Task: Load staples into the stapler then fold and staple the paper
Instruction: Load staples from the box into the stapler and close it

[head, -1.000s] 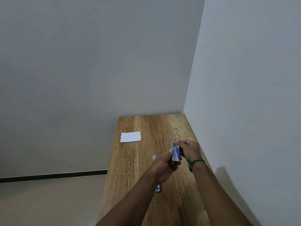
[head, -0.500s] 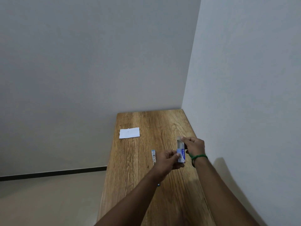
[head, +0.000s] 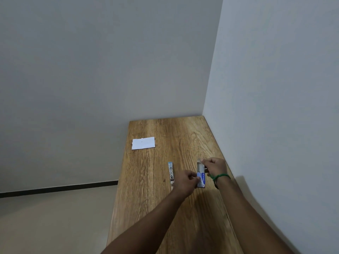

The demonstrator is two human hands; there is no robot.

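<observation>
I see a narrow wooden table (head: 183,136) running into the corner of two plain walls.

Far left item: white paper (head: 143,143), lying flat near the table's left edge, roughly 10 o'clock from the hands and well apart from them. It looks folded or small; I can't tell which.

Next right: stapler (head: 171,173), lying flat on the wood, long axis pointing 12 to 6. It looks opened out, with the metal channel up and blue at the far tip. Its near end is hidden behind the left hand. Nothing is gripping it.

Left hand (head: 185,180): curled, fingertips pinched on the near blue part of the staple box (head: 201,177). The hold is thumb against fingers, closed tight on the box.

The staple box sits between both hands, raised just over the table near the right edge, at 3 o'clock from the stapler. The pale inner tray is slid out at the far 12 o'clock end. I can't make out the staples inside.

Right hand (head: 216,166): fingers bent and closed at the tray end of the box. I can't tell whether it is pinching the tray or a staple strip. There is a green band (head: 220,176) on that wrist.
</observation>
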